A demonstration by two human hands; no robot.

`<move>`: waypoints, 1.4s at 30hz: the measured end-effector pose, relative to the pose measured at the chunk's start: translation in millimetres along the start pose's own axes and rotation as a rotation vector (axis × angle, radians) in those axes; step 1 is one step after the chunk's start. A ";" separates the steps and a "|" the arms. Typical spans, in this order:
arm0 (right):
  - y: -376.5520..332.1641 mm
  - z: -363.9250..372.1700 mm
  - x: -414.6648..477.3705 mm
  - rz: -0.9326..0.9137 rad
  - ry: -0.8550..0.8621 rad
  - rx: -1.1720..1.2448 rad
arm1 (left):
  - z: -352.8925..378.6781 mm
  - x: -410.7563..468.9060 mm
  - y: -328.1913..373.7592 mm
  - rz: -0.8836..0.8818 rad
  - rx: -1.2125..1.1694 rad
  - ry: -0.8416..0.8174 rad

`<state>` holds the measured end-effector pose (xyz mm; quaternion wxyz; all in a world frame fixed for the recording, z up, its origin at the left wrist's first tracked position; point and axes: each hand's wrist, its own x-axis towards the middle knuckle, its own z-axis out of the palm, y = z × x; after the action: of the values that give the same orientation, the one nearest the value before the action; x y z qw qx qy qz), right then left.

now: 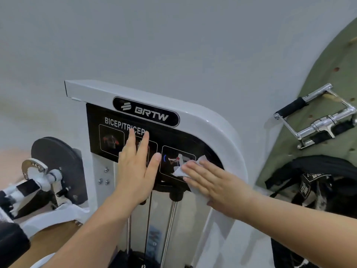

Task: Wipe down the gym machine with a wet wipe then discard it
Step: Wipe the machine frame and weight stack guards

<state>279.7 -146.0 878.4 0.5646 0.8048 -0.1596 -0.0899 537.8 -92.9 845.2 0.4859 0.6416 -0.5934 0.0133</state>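
Note:
The white gym machine point(202, 120) fills the middle of the view, with a black instruction panel point(96, 136) under its curved top. My left hand point(136, 167) lies flat on the panel's middle, fingers straight. My right hand point(214, 182) presses a white wet wipe point(180, 171) flat against the panel's right side, fingers straight over it. Most of the wipe is hidden under the palm.
A black pulley disc and white lever arm point(56, 167) stick out at the left. Chrome cable handles point(318, 120) hang on a green pegboard at the right, with black straps point(309, 182) below them. Steel guide rods point(171, 229) run down under the panel.

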 end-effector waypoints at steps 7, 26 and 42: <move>78.7 -48.4 84.0 0.350 0.138 0.056 | -3.8 8.7 -37.2 0.085 -0.038 0.089; 46.1 -93.9 311.0 0.345 0.122 0.095 | -53.1 37.6 -129.2 -0.124 -0.345 0.146; 84.7 -114.7 334.0 0.503 -0.097 0.621 | -100.7 54.4 -116.3 -0.101 -0.131 0.031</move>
<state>615.5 -191.2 1009.4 0.2909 0.8677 -0.3976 0.0659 700.3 -89.8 860.0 0.5359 0.6371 -0.5525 -0.0403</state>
